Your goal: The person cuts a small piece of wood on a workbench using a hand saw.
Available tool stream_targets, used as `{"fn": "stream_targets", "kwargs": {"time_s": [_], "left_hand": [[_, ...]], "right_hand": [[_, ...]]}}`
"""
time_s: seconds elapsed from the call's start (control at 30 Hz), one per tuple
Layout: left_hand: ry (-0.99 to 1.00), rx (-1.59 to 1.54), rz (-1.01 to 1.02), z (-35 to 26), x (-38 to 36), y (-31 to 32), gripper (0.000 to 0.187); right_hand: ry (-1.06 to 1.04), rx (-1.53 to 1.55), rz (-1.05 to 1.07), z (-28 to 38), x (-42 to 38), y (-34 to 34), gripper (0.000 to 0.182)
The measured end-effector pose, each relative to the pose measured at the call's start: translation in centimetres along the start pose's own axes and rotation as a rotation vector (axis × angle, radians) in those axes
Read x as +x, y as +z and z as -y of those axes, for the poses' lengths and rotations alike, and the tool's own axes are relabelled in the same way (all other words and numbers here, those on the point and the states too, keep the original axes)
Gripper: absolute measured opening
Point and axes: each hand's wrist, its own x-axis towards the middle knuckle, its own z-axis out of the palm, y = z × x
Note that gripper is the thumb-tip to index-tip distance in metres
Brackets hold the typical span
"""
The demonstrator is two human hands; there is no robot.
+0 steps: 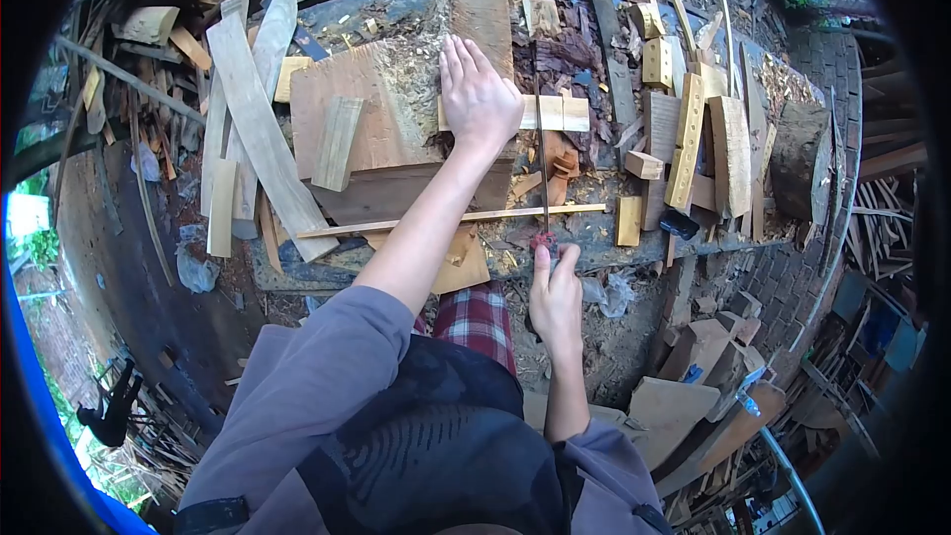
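**Saw set across a pale strip, cut barely begun**

The left hand (477, 94) lies flat, fingers spread and extended, pressing down on a pale wood strip (555, 113) that rests crosswise on the workbench (416, 238). The strip pokes out to the right of that hand. It grips nothing; it only pins the strip against a thick upright plank (474, 0) lying just beyond it.

The right hand (555, 297), nearer the body than the strip, is closed around the reddish handle of a thin-bladed saw (541, 159). The blade runs away from the body and crosses the strip just beside the left hand's fingers.

Judging from the strip, it looks whole on both sides of the blade, so the cut seems at or near its start; how deep the teeth sit cannot be made out. Sawdust and chips lie around the strip, and a long thin batten (451, 221) lies between the strip and the right hand.
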Motion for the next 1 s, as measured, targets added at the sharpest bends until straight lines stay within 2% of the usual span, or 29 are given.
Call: {"fn": "stream_targets", "kwargs": {"time_s": [0.07, 0.2, 0.3, 0.53, 0.83, 1.0], "left_hand": [[-0.002, 0.017, -0.022, 0.0, -0.2, -0.1, 0.066], [0.023, 0.066, -0.045, -0.1, 0.0, 0.0, 0.065], [-0.005, -0.028, -0.01, 0.0, 0.0, 0.0, 0.068], [0.004, 0.006, -0.011, -0.1, 0.3, -0.1, 0.068], [0.003, -0.028, -0.042, 0.0, 0.1, -0.2, 0.068], [0.013, -0.021, 0.007, -0.2, 0.2, -0.2, 0.07]], "right_hand": [[-0.013, 0.002, 0.036, 1.0, 0.8, -0.2, 0.044], [-0.051, -0.03, -0.053, 4.9, 5.7, -0.2, 0.047], [-0.062, -0.049, -0.06, 6.7, 8.5, -0.5, 0.049], [0.045, -0.025, 0.005, 2.6, 0.9, -0.6, 0.045], [-0.022, -0.003, -0.098, 7.0, 8.5, -0.2, 0.051], [0.092, -0.074, 0.02, 3.8, 0.6, -0.3, 0.05]]}}
